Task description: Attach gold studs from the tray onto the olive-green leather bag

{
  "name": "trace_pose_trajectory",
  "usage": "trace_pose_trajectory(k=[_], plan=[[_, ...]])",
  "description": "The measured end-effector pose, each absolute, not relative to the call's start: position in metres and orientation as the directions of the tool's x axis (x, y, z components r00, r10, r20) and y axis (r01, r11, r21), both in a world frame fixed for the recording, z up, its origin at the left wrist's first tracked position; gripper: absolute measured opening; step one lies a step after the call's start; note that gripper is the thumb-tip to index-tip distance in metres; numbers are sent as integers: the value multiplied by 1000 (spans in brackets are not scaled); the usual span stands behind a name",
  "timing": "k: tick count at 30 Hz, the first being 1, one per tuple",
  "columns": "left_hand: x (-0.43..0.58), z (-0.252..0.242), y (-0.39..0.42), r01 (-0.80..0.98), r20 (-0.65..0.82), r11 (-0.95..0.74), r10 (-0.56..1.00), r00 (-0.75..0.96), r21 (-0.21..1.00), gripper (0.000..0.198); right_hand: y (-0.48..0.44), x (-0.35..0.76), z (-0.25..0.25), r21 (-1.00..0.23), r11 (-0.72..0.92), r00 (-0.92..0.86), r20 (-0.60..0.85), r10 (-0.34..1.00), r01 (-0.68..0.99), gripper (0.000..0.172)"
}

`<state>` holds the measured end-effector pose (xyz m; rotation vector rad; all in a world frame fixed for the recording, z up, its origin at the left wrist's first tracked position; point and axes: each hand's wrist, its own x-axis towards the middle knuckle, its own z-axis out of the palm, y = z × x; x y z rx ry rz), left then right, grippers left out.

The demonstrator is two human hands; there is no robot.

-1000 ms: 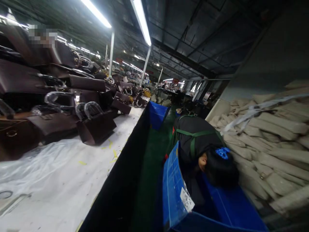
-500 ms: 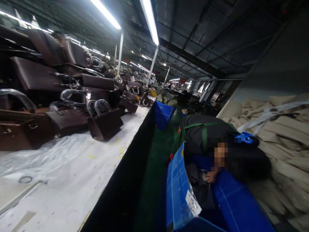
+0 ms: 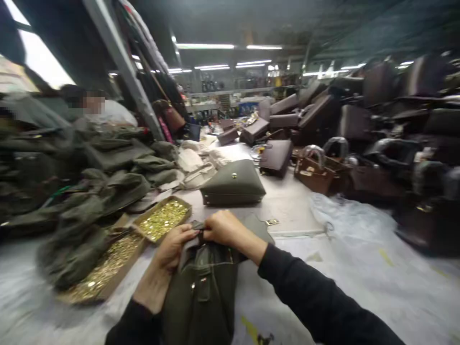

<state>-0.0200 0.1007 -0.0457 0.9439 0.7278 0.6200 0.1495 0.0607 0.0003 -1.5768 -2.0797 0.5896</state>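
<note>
A dark green bag (image 3: pixel 201 302) lies before me on the white table (image 3: pixel 287 292), its lower end cut off by the frame. My left hand (image 3: pixel 174 247) pinches a small dark strap or tab at the bag's far end. Right beside it, my right hand (image 3: pixel 221 227) has its fingers closed on the same piece. Beyond my hands rests a finished-looking green bag (image 3: pixel 233 184) with a gold stud. To the left are a tray of shiny gold pieces (image 3: pixel 165 218) and a second tray of gold pieces (image 3: pixel 108 268).
Soft green bag bodies (image 3: pixel 115 187) are heaped at the left, with a person (image 3: pixel 111 112) behind them. Dark brown bags (image 3: pixel 276 155) pile up at the back and right. Clear plastic film (image 3: pixel 341 235) lies on the table's right part.
The view has swung from the aisle, with its blue bin and bending person, to the tabletop. Both my hands and the green bag now show; neither was in view before.
</note>
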Motion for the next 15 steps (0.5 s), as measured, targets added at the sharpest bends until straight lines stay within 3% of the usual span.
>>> trace_pose_trajectory(k=[3, 8, 15], plan=[[-36, -48, 100, -154, -317, 441, 809, 495, 884, 39, 64, 150, -7, -495, 257, -236, 106, 966, 830, 13], [-23, -51, 100, -163, -337, 448, 825, 453, 879, 43, 55, 152, -14, -398, 221, -183, 132, 974, 890, 18], [-27, -54, 102, -140, -369, 467, 820, 437, 873, 39, 58, 151, -33, -438, 192, -106, 212, 971, 878, 13]])
